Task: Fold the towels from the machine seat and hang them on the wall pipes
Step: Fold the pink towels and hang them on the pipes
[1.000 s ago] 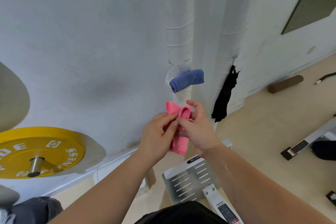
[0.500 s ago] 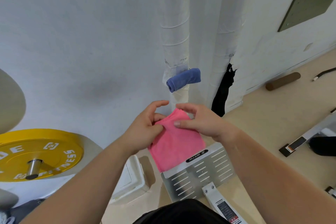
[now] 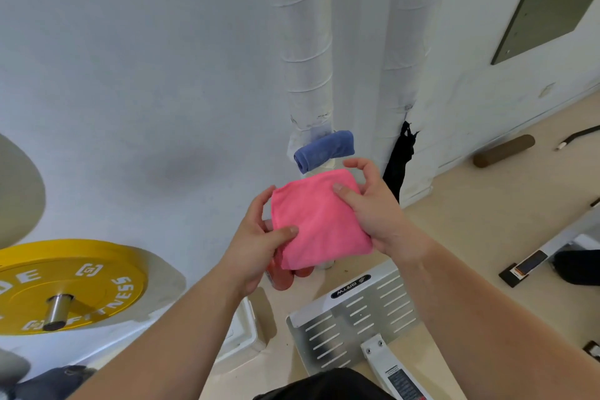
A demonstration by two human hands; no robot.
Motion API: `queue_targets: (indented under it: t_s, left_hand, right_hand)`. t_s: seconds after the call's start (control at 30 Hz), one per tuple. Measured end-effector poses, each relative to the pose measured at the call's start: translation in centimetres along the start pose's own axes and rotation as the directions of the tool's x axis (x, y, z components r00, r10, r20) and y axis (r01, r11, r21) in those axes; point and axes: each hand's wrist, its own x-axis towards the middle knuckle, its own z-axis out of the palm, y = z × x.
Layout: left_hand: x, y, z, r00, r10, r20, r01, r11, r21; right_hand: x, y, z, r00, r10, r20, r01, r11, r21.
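Spread out flat now, the pink towel (image 3: 319, 221) was bunched up a moment ago.
The left hand (image 3: 256, 247) and the right hand (image 3: 373, 208) each pinch one side of it, thumbs on top, just below the blue towel (image 3: 324, 150), which is already up on the pipe (image 3: 308, 42). The pink towel is not hung yet.

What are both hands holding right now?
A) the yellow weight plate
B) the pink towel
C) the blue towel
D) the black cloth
B: the left hand and right hand pinch opposite sides of the pink towel, while the blue towel rests against the wall pipe behind it.
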Motion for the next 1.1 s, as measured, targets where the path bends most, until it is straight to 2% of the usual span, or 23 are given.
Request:
queue_targets:
  t_s: [0.13, 0.23, 0.33, 0.43, 0.5, 0.63, 0.7, 0.8, 0.9, 0.97, 1.03, 1.1]
  left_hand:
    - [0.0, 0.0, 2.2, 0.987, 0.078, -0.142, -0.086, 0.995, -0.047]
    - [0.1, 0.1, 3.1, 0.964, 0.192, -0.181, -0.172, 0.977, 0.122]
    - [-0.1, 0.4, 3.6, 0.962, 0.209, -0.174, -0.18, 0.969, 0.167]
    - [-0.4, 1.1, 3.0, 0.978, 0.187, -0.093, -0.167, 0.969, 0.183]
    - [-0.4, 1.7, 2.2, 0.979, 0.198, -0.054, -0.173, 0.939, 0.297]
    - [0.1, 2.9, 0.2, 0.954, 0.287, -0.09, -0.193, 0.812, 0.55]
    - [0.3, 3.3, -1.2, 0.93, 0.364, -0.056, -0.246, 0.727, 0.64]
    - [0.7, 3.7, -3.7, 0.903, 0.429, 0.009, -0.319, 0.655, 0.685]
    - [1.4, 3.7, -6.2, 0.915, 0.403, 0.034, -0.314, 0.654, 0.688]
    - [1.6, 3.8, -7.7, 0.921, 0.389, 0.021, -0.316, 0.715, 0.624]
    - [1.3, 4.1, -8.9, 0.934, 0.356, 0.035, -0.325, 0.804, 0.499]
    - [0.7, 4.4, -9.9, 0.946, 0.311, 0.097, -0.324, 0.865, 0.385]
  right_hand:
    - [-0.6, 0.3, -2.1, 0.979, 0.128, 0.159, -0.124, 0.992, -0.035]
    - [-1.4, 0.8, -3.3, 0.974, 0.076, 0.213, -0.078, 0.997, 0.0]
    - [-1.1, 1.0, -3.7, 0.992, -0.008, 0.128, 0.023, 0.993, -0.115]
    - [-0.8, 0.3, -3.6, 0.979, -0.041, 0.2, 0.07, 0.987, -0.143]
    - [-0.6, -0.7, -3.4, 0.968, -0.059, 0.243, 0.118, 0.965, -0.234]
    - [-0.5, -2.9, -1.0, 0.959, -0.095, 0.267, 0.23, 0.811, -0.538]
    - [-0.3, -3.7, 0.5, 0.955, -0.129, 0.266, 0.275, 0.721, -0.636]
    - [0.1, -4.7, 2.5, 0.945, -0.142, 0.295, 0.318, 0.611, -0.725]
    - [0.6, -5.4, 4.0, 0.939, -0.121, 0.322, 0.334, 0.548, -0.767]
    - [0.5, -5.5, 4.8, 0.949, -0.093, 0.3, 0.295, 0.595, -0.748]
    - [0.0, -5.6, 5.3, 0.961, -0.056, 0.272, 0.227, 0.722, -0.654]
    - [-0.7, -5.7, 5.8, 0.954, -0.049, 0.295, 0.194, 0.851, -0.487]
